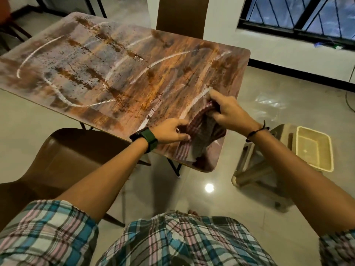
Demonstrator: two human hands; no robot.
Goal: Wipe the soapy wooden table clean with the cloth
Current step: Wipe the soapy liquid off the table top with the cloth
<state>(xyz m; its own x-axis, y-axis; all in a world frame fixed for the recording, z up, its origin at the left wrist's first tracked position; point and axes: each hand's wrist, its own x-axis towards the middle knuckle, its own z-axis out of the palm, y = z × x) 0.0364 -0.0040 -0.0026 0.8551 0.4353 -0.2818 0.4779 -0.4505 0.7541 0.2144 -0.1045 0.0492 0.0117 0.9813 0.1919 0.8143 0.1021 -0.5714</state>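
The wooden table (119,73) fills the upper left, its top streaked with curved white soap lines and wet patches. A dark red striped cloth (199,137) lies bunched on the table's near right corner. My left hand (171,131), with a green watch on its wrist, pinches the cloth's left edge. My right hand (228,112) grips the cloth's upper part with curled fingers. Part of the cloth is hidden under both hands.
A brown chair (63,160) stands tucked at the table's near side, and another chair back (182,14) rises behind the far side. A plastic stool (257,169) on the right carries a pale yellow basin (315,148). Glossy tiled floor surrounds everything.
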